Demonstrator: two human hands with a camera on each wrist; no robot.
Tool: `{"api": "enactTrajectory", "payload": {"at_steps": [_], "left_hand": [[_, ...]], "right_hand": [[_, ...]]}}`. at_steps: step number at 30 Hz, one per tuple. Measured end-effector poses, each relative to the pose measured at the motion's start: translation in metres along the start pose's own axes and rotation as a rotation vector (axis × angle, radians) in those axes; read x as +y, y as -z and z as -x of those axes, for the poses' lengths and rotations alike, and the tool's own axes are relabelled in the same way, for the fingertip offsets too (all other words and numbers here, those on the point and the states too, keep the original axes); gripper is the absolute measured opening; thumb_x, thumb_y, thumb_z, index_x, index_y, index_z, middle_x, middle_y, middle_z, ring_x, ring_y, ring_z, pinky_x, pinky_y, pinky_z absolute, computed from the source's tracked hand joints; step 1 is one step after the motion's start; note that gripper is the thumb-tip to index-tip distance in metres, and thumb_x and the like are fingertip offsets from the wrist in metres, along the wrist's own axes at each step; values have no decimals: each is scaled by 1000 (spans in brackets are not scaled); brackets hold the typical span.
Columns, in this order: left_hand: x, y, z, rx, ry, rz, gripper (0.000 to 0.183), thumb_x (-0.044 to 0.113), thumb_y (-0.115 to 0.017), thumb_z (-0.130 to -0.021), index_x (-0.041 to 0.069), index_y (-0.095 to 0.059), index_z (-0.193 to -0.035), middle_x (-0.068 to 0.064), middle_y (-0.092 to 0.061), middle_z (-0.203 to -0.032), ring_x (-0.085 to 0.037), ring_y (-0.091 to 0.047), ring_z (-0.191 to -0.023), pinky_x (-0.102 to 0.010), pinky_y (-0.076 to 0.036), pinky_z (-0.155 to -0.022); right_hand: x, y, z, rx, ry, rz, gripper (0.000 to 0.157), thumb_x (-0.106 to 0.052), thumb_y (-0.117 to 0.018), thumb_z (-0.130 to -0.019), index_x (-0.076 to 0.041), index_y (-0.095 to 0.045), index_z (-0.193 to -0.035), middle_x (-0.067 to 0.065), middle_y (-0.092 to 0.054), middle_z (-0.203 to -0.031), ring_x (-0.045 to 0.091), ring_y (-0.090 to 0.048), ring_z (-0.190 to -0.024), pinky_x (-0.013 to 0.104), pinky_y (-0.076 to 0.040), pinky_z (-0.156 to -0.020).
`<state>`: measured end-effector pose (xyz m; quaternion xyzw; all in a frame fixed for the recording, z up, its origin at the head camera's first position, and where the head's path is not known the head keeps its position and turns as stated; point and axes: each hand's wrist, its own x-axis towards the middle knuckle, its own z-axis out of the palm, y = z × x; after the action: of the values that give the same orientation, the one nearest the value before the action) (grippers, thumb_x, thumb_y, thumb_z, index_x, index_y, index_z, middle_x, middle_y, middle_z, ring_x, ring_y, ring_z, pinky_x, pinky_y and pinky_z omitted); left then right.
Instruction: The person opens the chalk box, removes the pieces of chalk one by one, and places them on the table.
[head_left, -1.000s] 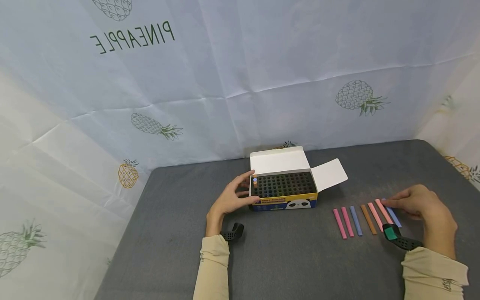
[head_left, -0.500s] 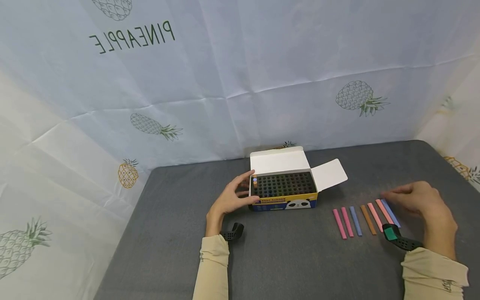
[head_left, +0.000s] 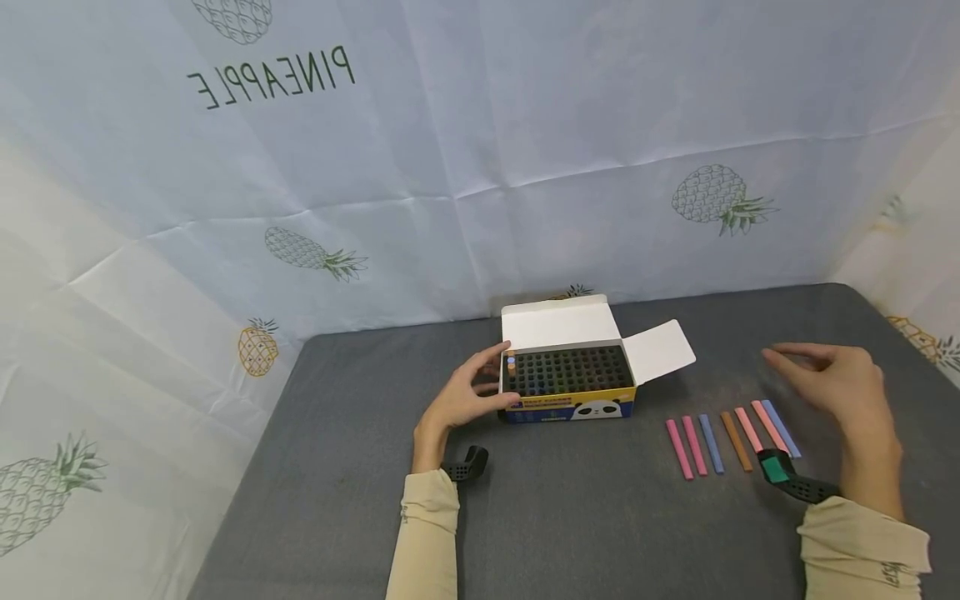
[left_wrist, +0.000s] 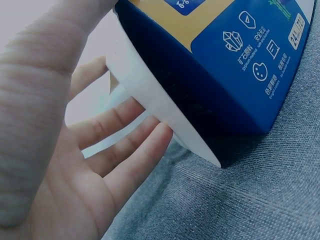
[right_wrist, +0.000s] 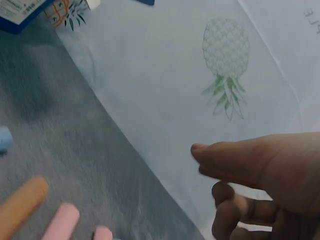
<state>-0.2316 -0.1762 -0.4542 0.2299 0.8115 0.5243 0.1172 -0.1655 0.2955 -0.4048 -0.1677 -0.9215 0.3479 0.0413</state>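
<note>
A blue and yellow chalk box (head_left: pixel 562 410) with a panda on its front stands with its lid up and a black holed insert (head_left: pixel 573 371) inside. A few chalk ends (head_left: pixel 512 361) show at the insert's left edge. My left hand (head_left: pixel 459 397) holds the box's left end, thumb at the front and index finger at the back corner. In the left wrist view, its other fingers touch a white side flap (left_wrist: pixel 145 87). My right hand (head_left: pixel 843 383) holds nothing and hovers beyond a row of chalk sticks, nearest the rightmost blue chalk stick (head_left: pixel 782 428).
The row also has two magenta sticks (head_left: pixel 679 449), another blue stick (head_left: pixel 712 443), an orange-brown stick (head_left: pixel 737 441) and two salmon-pink sticks (head_left: pixel 750 430). A white flap (head_left: pixel 660 350) juts right from the box. A pineapple-print curtain (head_left: pixel 450 150) hangs behind the grey tabletop (head_left: pixel 585 517).
My right hand has let go of the rightmost blue chalk stick and risen away from it, toward the back of the table. My left hand stays on the box.
</note>
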Motion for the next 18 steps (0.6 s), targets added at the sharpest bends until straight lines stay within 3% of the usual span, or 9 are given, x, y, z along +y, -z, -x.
{"api": "enactTrajectory", "payload": {"at_steps": [3,4,6,11,16,18], "left_hand": [[1,0,0,-2,3,-3,80,22,-78,-91,31,-37,-159,-12,-47,-144,-28,-53,-129,-47,-53,-110],[1,0,0,-1,5,-1,80,21,-78,-91,30,-37,-159,-12,-47,-145,-29,-53,-129,-48,-53,-110],[1,0,-1,2,8,1,80,17,-77,-91,28,-36,-160,-13,-47,-145,-30,-53,-129,-50,-52,-111],[0,-1,-1,2,19,-15,82,11,-75,-92,22,-33,-162,-18,-44,-149,-34,-51,-132,-52,-51,-112],[5,-1,-1,-16,27,-32,83,8,-73,-93,16,-30,-163,-22,-43,-148,-36,-51,-131,-50,-52,-111],[15,-1,2,-21,24,-33,81,9,-73,-93,14,-31,-162,-22,-44,-146,-36,-51,-130,-50,-52,-110]], "right_hand": [[-7,-2,1,49,70,-70,46,-49,-65,-98,-13,-75,-125,-16,-63,-61,14,-50,-66,31,-40,-58],[-10,-4,1,64,94,-96,42,-49,-66,-97,-17,-76,-122,-28,-56,-59,5,-46,-62,26,-37,-57],[-18,-7,2,98,127,-144,37,-47,-69,-95,-21,-77,-120,-39,-51,-62,-6,-48,-61,22,-38,-53],[-39,-15,5,124,198,-211,53,-44,-72,-94,-4,-72,-128,-38,-52,-66,-11,-52,-64,20,-42,-52],[-57,-21,9,116,288,-260,50,-39,-74,-94,-2,-71,-128,-32,-57,-69,-7,-55,-65,19,-43,-53],[-64,-23,10,109,317,-273,49,-36,-75,-94,-2,-71,-128,-30,-58,-69,-4,-54,-63,20,-42,-53]]}}
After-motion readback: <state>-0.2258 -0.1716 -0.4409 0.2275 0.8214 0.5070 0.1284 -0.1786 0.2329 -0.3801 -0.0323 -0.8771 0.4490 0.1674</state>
